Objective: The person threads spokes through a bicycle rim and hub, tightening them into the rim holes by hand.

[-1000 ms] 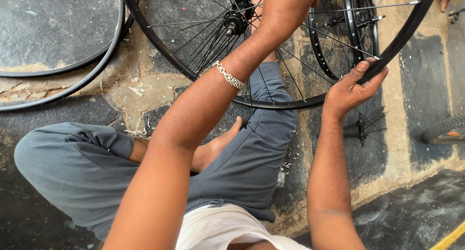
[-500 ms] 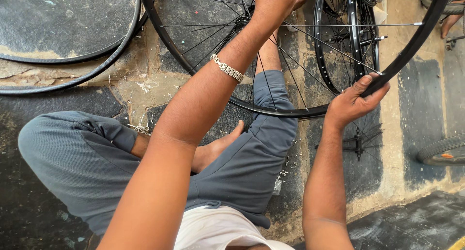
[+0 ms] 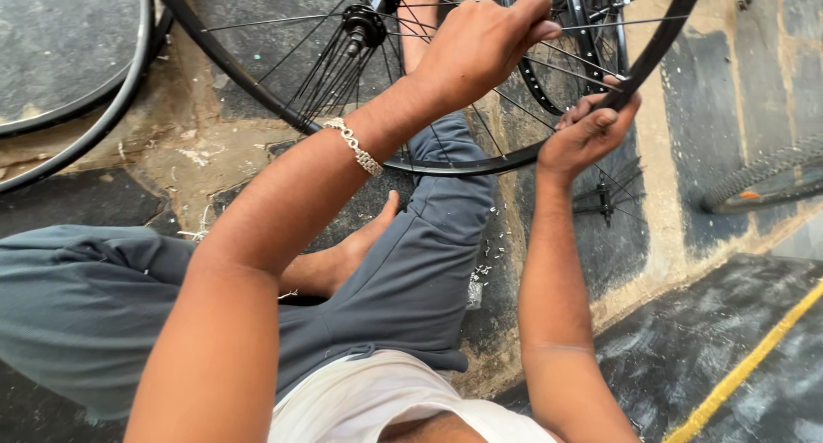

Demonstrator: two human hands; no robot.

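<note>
Nearest the camera, grey trousers (image 3: 411,280) are seen on folded legs above a patched concrete floor (image 3: 720,340). Beyond the knees, a black spoked bicycle wheel rim (image 3: 463,163) is held upright, its hub (image 3: 364,23) to the upper left of both hands. The rim's lower right arc is gripped by the right hand (image 3: 591,130), fingers (image 3: 576,113) curled shut around it from below. Just above, inside the rim, the left hand (image 3: 484,40) is closed among thin steel spokes (image 3: 583,72), fingertips pressed together; what is pinched cannot be told. Spare rims (image 3: 94,100) lie left of the hub.

The black wheel rim (image 3: 463,164) runs off the top edge (its upper arc unseen).
</note>
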